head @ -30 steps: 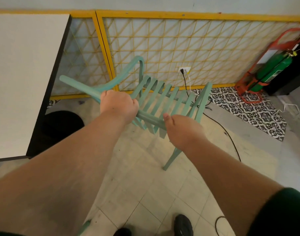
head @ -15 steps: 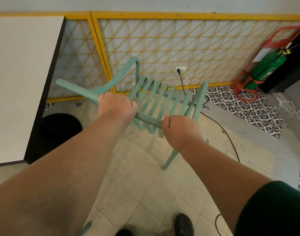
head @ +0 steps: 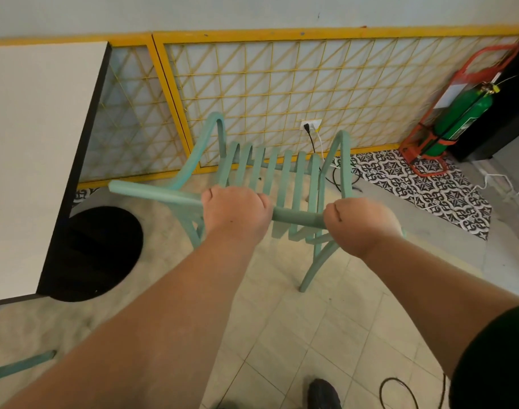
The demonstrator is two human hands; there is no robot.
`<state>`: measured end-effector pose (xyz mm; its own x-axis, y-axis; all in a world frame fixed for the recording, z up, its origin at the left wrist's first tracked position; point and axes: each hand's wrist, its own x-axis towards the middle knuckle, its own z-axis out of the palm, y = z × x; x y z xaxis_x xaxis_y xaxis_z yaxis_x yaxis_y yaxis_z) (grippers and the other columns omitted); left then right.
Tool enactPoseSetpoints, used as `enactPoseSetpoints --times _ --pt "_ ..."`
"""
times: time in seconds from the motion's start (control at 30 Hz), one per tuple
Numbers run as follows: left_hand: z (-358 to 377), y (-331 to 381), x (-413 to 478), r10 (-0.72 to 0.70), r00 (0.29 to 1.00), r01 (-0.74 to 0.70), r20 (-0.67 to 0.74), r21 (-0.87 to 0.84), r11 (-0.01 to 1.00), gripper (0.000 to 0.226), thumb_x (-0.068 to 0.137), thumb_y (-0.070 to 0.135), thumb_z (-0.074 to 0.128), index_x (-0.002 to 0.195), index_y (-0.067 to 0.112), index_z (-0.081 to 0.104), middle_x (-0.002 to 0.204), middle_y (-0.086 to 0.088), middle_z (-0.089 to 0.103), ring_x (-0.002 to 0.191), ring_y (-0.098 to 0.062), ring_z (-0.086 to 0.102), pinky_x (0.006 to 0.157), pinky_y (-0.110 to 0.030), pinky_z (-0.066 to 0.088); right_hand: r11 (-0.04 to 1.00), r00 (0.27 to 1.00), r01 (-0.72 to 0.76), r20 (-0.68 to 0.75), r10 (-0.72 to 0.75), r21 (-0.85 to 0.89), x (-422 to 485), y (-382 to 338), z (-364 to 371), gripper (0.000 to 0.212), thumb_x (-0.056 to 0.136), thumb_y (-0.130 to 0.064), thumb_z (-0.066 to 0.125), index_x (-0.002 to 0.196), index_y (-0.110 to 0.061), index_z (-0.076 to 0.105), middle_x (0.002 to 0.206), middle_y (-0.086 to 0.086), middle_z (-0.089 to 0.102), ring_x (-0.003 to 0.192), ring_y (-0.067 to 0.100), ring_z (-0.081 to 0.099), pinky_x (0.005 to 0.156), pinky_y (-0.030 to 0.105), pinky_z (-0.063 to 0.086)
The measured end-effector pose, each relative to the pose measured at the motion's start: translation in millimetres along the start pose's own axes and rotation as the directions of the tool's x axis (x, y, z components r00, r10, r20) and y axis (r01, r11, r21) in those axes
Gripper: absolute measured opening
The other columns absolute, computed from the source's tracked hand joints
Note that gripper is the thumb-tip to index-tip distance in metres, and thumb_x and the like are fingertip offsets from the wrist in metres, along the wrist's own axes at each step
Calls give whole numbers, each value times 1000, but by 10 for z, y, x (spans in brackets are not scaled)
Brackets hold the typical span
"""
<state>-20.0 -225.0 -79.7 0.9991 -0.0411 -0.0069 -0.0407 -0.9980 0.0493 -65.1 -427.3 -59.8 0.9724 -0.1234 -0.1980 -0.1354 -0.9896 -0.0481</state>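
Shoe: our dark shoe (head: pixel 324 394) shows at the bottom edge on pale floor tiles, a black cable loop (head: pixel 399 391) just right of it.
Left hand: our left hand (head: pixel 236 212) is curled round the chair's top rail, knuckles up.
Right hand: our right hand (head: pixel 361 224) grips the same rail further right, with a bare stretch of rail between our two fists.
Chair: the mint-green slatted chair (head: pixel 296 216) is in front of us, its back toward us and its slats running toward the wall.
Table: a white table (head: pixel 31 143) is on our left, its round black base (head: pixel 102 252) near the chair.
Wall: a yellow lattice panel (head: pixel 281 93) stands behind the chair and holds a wall socket (head: pixel 311 124).
Corner: a green cylinder (head: pixel 461 119) leans in a red stand (head: pixel 423 160) at far right.
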Motion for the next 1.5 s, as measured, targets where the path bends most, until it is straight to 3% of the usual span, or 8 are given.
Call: enactPoseSetpoints --times 0.47,0.6,0.7,0.77,0.87,1.1,1.27,1.5 --pt "-47 648 -130 178 982 -176 66 -36 984 66 103 52 15 72 16 61 67 -4 55 71 -26 51 76 -42 41 994 994 80 -69 -85 -72 358 839 -81 52 88 -46 19 70 -18 59 66 3 58 59 19 53 52 32 40" --pt "-186 239 14 342 933 -314 111 -211 926 60 97 69 25 79 21 56 77 2 57 67 -17 55 60 -33 47 988 991 105 -76 -113 -109 407 889 -54 45 90 -43 24 69 -21 57 65 2 57 59 20 54 52 33 44" --pt "-267 -373 212 322 946 -322 -30 -1 947 67 83 84 28 91 26 61 89 6 59 88 -20 56 70 -37 40 986 988 110 -96 -123 -125 430 907 1 44 92 -42 26 68 -22 57 65 1 57 58 18 53 52 33 46" --pt "-238 -582 299 278 955 -281 99 20 959 75 79 90 24 93 28 66 91 7 65 91 -18 60 73 -37 44 988 988 102 -102 -114 -117 445 919 17 45 91 -43 25 68 -22 57 65 0 57 58 17 53 51 32 44" --pt "-155 -562 307 325 916 -331 237 -15 943 94 70 95 7 65 18 61 62 4 63 60 -15 62 53 -32 46 987 986 117 -103 -129 -114 445 935 14 48 89 -45 20 68 -23 58 65 -1 57 58 16 52 48 31 36" --pt "-222 -593 264 393 905 -411 164 100 906 90 68 97 12 62 20 57 60 6 57 56 -12 57 53 -32 51 999 999 -37 37 36 36 344 575 -128 47 99 -58 33 82 -25 63 78 -3 65 70 16 62 68 39 59" --pt "-173 -584 296 366 914 -385 174 96 918 91 66 100 11 63 22 58 60 6 60 57 -13 59 56 -35 54 958 955 263 -172 -242 112 289 -294 -163 58 92 -73 32 94 -28 68 85 -8 67 79 15 63 67 36 55" --pt "-216 -569 264 364 916 -385 167 115 916 87 66 98 11 62 23 55 59 6 57 59 -12 57 53 -32 46 975 968 220 -113 -223 -38 352 -489 75 61 101 -53 23 63 -18 56 61 0 57 52 21 54 48 30 40"
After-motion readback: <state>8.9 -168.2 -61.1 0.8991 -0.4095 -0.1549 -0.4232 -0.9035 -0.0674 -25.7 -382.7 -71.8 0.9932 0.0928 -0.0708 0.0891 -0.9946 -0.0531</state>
